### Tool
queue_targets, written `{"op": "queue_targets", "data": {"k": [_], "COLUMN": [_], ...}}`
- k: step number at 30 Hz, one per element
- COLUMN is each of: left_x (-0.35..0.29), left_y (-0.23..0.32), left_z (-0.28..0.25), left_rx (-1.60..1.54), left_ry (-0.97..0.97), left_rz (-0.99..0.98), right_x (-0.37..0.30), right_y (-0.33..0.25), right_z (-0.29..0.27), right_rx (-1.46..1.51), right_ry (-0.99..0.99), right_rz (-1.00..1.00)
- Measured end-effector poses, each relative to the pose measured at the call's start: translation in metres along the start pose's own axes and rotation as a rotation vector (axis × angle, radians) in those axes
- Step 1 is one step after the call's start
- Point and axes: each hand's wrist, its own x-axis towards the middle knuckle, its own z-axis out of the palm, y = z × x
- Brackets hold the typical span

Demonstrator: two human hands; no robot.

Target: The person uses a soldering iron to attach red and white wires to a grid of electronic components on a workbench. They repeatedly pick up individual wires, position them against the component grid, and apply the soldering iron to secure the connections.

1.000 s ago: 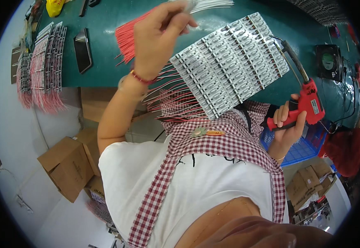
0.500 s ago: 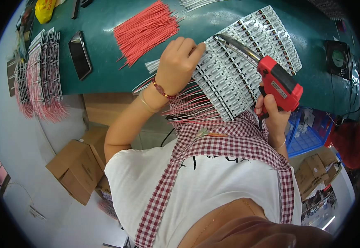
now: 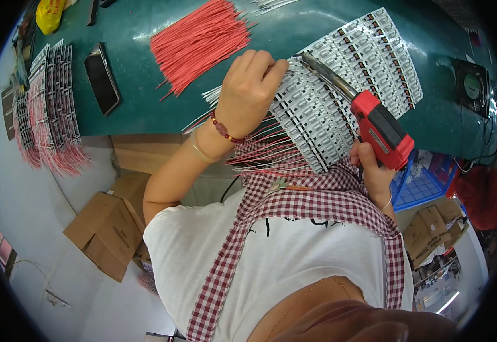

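Note:
A panel of white circuit boards [image 3: 322,97], lined with small dark and orange parts, lies across the table's near edge. Pink and white wires [image 3: 265,154] hang from its left side over my checked apron. My right hand [image 3: 375,181] grips a red and black soldering gun [image 3: 381,128] by its handle. The gun's metal tip is over the panel's upper left edge, near my left fingers. My left hand [image 3: 247,85] is closed in a pinch at that edge. What it pinches is hidden by the fingers. White wires [image 3: 213,98] lie beside its wrist.
A pile of red wires [image 3: 200,45] lies beyond my left hand. Left of it are a phone [image 3: 102,80] and wired board panels [image 3: 52,108]. A round-dialled black device [image 3: 469,85] stands at right. Below are a blue crate [image 3: 422,179] and cardboard boxes [image 3: 109,228].
The soldering gun's body has dropped slightly toward me, with its tip still near my left fingers. My left hand keeps its pinch. The whole view has shifted a little.

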Motion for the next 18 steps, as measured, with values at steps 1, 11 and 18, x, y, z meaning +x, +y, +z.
{"op": "queue_targets", "data": {"k": [1,11,18], "left_x": [0.0,0.001,0.004], "left_y": [-0.001,-0.002,0.001], "left_z": [0.0,0.004,0.009], "left_rx": [-0.006,-0.025,-0.021], "left_ry": [0.004,0.014,-0.001], "left_rz": [-0.001,-0.02,-0.033], "right_x": [0.0,0.001,-0.002], "right_y": [-0.003,-0.007,0.001], "right_z": [0.001,0.002,-0.009], "right_rx": [0.017,-0.043,0.036], "right_ry": [0.008,0.065,0.109], "right_rz": [0.007,0.061,0.071]}}
